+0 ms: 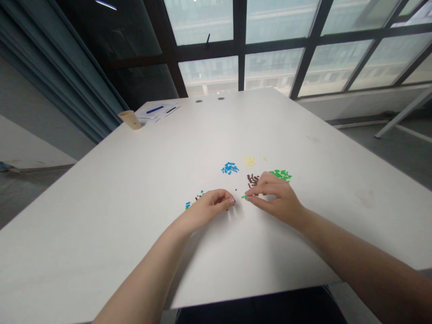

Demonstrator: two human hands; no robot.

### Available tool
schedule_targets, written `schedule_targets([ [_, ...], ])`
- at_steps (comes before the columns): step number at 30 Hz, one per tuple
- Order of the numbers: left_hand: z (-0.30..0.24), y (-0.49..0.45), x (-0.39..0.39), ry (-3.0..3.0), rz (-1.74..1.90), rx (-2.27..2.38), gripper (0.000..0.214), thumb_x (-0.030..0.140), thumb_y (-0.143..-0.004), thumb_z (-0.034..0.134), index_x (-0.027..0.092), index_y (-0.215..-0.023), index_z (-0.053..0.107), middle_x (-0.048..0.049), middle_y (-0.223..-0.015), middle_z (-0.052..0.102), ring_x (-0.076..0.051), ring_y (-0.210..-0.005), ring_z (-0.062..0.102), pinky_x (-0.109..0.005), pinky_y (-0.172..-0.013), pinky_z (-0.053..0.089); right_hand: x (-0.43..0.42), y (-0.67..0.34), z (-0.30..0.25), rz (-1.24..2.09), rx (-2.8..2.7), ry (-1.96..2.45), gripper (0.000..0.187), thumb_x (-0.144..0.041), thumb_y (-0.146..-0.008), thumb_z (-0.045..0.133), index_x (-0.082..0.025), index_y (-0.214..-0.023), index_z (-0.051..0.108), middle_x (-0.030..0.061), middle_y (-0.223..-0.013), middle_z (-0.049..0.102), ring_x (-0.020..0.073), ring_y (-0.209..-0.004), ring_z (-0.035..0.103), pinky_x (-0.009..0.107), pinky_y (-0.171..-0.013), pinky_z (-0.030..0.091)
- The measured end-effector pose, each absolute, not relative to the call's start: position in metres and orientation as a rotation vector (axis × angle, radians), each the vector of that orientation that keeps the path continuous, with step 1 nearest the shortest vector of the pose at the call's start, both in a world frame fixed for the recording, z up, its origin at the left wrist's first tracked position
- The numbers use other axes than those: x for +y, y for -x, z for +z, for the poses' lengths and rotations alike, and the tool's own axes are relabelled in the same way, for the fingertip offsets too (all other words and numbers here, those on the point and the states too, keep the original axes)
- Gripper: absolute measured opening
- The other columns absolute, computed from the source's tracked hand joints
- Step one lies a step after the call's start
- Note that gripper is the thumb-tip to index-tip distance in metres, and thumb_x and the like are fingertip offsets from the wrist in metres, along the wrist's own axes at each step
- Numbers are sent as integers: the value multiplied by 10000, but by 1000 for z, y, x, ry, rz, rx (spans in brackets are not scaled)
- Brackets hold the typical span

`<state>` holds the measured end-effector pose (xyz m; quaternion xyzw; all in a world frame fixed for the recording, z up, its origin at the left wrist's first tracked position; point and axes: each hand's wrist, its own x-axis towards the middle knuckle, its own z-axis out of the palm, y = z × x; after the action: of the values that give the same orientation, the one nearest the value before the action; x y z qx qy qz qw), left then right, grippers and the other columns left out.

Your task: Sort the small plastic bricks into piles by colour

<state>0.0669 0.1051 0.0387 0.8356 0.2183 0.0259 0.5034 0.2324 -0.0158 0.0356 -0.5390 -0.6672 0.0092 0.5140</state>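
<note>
Between the thumb and index finger of my right hand is a small green brick piece, held just above or at the table top. My left hand is closed, thumb against curled fingers; whatever it may pinch is too small to make out. A tiny dark piece lies between the hands. Loose brown pieces lie partly behind my right fingers, and a green pile sits just beyond that hand. A mixed group of blue, green and brown pieces is partly covered by my left hand.
Farther out on the white table are a blue pile and a pale yellow pile. A paper cup stands by the left edge, near papers with a blue pen. Windows rise behind the table.
</note>
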Motion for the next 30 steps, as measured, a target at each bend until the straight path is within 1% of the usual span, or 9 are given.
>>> schedule_targets([
  [2, 37, -65, 109, -2230, 121, 672, 231, 344, -829, 423, 184, -833, 589, -38, -808, 613, -160, -711, 550, -283, -652, 433, -21, -232, 41, -102, -1489, 1255, 80, -194, -720, 646, -248, -761, 688, 5, -583, 561, 131, -596, 483, 293, -582, 400],
  [5, 34, -61, 117, -2582, 189, 969, 177, 237, -808, 433, 162, -842, 590, -86, -886, 607, -206, -806, 554, -325, -721, 425, -26, -233, 45, -188, -1382, 1255, 81, -215, -708, 654, -277, -748, 687, 1, -570, 556, 141, -579, 475, 314, -569, 402],
  [11, 28, -53, 128, -2773, -88, 1305, 199, 215, -807, 418, 163, -901, 585, -119, -949, 581, -263, -905, 545, -324, -671, 432, -27, -231, 43, -215, -1376, 1202, 112, -191, -692, 671, -283, -754, 687, -4, -573, 554, 137, -569, 466, 312, -558, 401],
  [15, 26, -52, 131, -2757, -202, 1320, 222, 198, -821, 374, 161, -889, 582, -125, -936, 587, -246, -851, 563, -301, -626, 422, -24, -236, 44, -269, -1384, 1225, 123, -175, -703, 656, -272, -774, 686, -6, -580, 551, 130, -568, 473, 294, -552, 395],
  [19, 23, -52, 137, -2733, -290, 1325, 226, 181, -822, 362, 167, -897, 574, -112, -946, 590, -218, -785, 575, -292, -620, 411, -18, -279, 45, -410, -1363, 1502, 65, -231, -713, 639, -231, -749, 692, 3, -590, 548, 124, -562, 460, 277, -555, 371],
  [22, 17, -52, 144, -2732, -269, 1281, 220, 160, -810, 368, 174, -883, 575, -100, -942, 596, -204, -775, 573, -282, -632, 401, -17, -324, 38, -297, -1338, 1936, 104, -281, -699, 631, -212, -731, 703, 3, -578, 527, 125, -559, 452, 267, -554, 341],
  [24, 12, -51, 148, -2734, -227, 1261, 214, 150, -799, 371, 172, -860, 574, -97, -914, 604, -203, -764, 570, -279, -628, 390, -17, -347, 30, -97, -1285, 2156, 113, -298, -671, 638, -210, -695, 705, 12, -615, 566, 133, -584, 479, 257, -548, 331],
  [27, 6, -52, 152, -2710, -193, 1273, 184, 133, -768, 400, 169, -826, 570, -92, -849, 615, -196, -718, 565, -272, -604, 371, -16, -361, 17, 177, -1214, 2312, 145, -318, -652, 632, -202, -688, 712, 21, -631, 600, 142, -603, 501, 252, -546, 325],
  [30, 4, -53, 154, -2661, -166, 1292, 171, 122, -747, 410, 171, -793, 568, -83, -796, 617, -185, -685, 560, -260, -576, 353, -14, -360, 10, 267, -1190, 2403, 184, -352, -639, 626, -203, -694, 719, 21, -587, 581, 136, -560, 478, 255, -517, 297],
])
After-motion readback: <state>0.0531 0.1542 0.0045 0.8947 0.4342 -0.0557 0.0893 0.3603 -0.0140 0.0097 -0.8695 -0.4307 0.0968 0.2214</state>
